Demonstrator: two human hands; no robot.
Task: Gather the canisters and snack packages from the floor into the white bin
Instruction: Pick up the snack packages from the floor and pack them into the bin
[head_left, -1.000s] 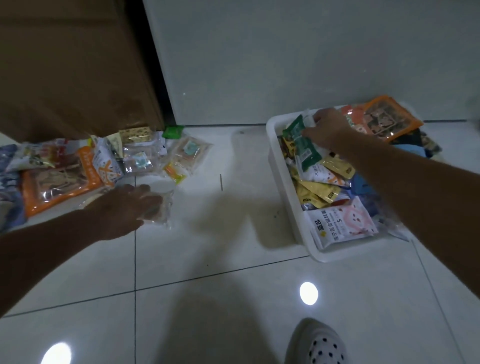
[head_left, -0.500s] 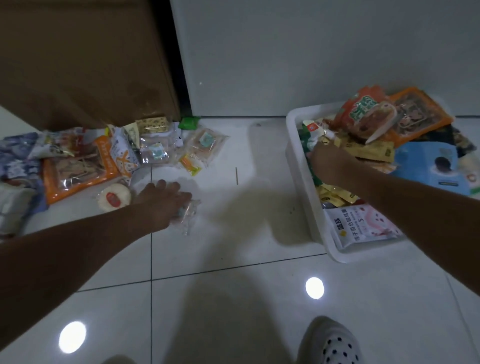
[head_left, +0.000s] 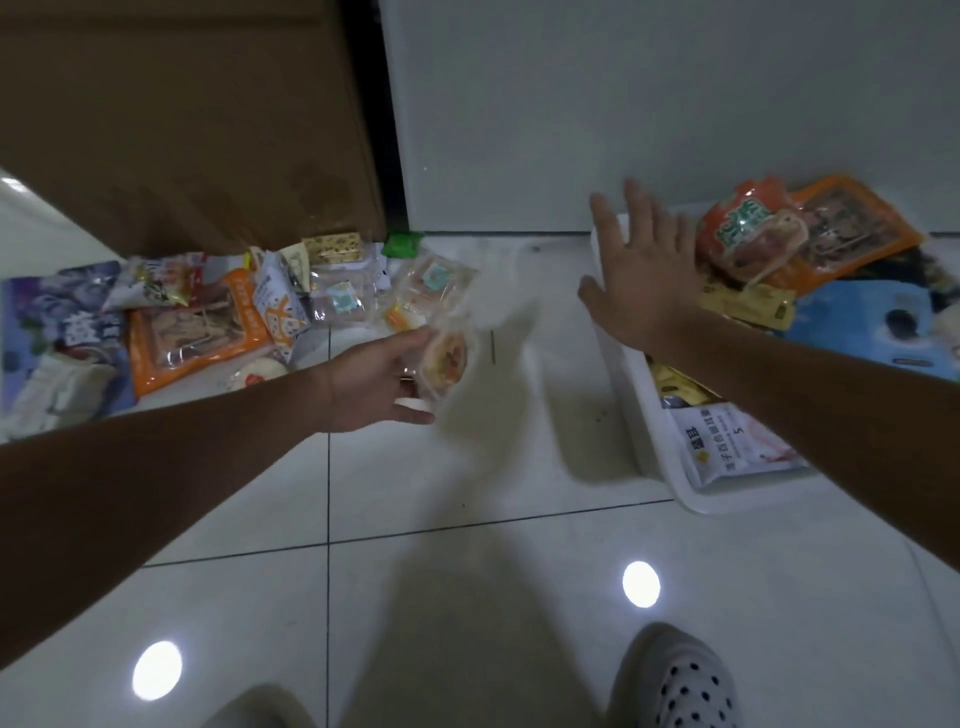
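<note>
My left hand (head_left: 376, 382) holds a clear-wrapped pastry packet (head_left: 445, 358) lifted off the floor between the pile and the bin. The packet is blurred. My right hand (head_left: 641, 280) hovers open with spread fingers over the left wall of the white bin (head_left: 696, 499), holding nothing. The bin at the right is heaped with snack packages, among them an orange bag (head_left: 852, 234), a red-orange bag (head_left: 748, 228) and a blue pack (head_left: 862, 327). A pile of snack packages (head_left: 208, 317) lies on the floor at the left.
A brown cardboard box (head_left: 182, 119) stands behind the floor pile and a white wall panel (head_left: 623, 104) behind the bin. A round white bun packet (head_left: 257, 371) lies near my left forearm. My dotted shoe (head_left: 675, 680) is at the bottom right on the glossy tiles.
My left hand closed on the clear pastry packet on the floor and raised it toward the bin. My right hand came out of the bin and opened above its left wall.
</note>
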